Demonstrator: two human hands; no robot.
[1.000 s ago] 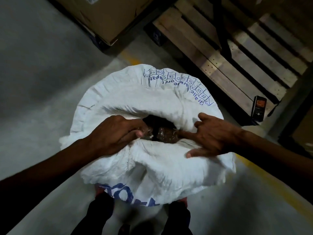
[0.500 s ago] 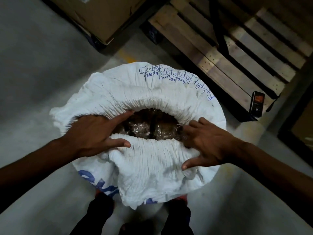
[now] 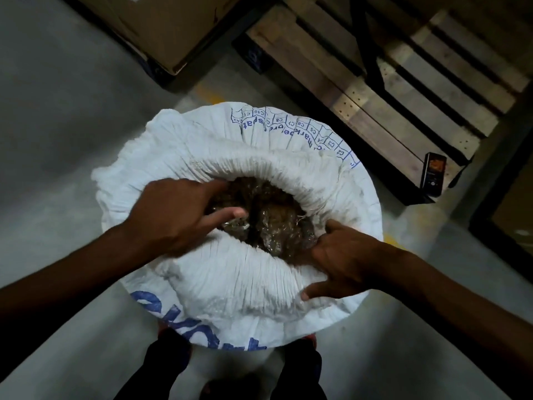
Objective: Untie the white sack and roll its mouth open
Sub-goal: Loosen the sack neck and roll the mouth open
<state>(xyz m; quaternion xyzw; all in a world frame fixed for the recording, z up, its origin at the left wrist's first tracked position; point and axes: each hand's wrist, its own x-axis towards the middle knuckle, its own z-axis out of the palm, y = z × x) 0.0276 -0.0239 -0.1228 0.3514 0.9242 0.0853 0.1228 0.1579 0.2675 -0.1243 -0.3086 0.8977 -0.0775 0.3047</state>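
The white sack (image 3: pixel 230 284) with blue print stands on the floor between my feet. Its gathered mouth is open in an oval with the rim rolled outward. Inside show brownish clear-plastic-wrapped contents (image 3: pixel 277 223). My left hand (image 3: pixel 176 215) is over the left part of the opening, fingers spread, forefinger and thumb reaching across the contents, slightly blurred. My right hand (image 3: pixel 343 264) grips the right near rim, fingers curled inside the mouth and thumb pressed on the outer fabric.
A wooden pallet (image 3: pixel 375 90) lies at the upper right, with a small black device (image 3: pixel 432 174) leaning on its near corner. A cardboard box (image 3: pixel 173 24) sits on a dark base at the top. Grey concrete floor with a yellow line (image 3: pixel 210 93) surrounds the sack.
The mouth has widened from a small gap to a broad oval. My left hand left the left rim and moved right over the opening. My right hand stayed on the right rim.
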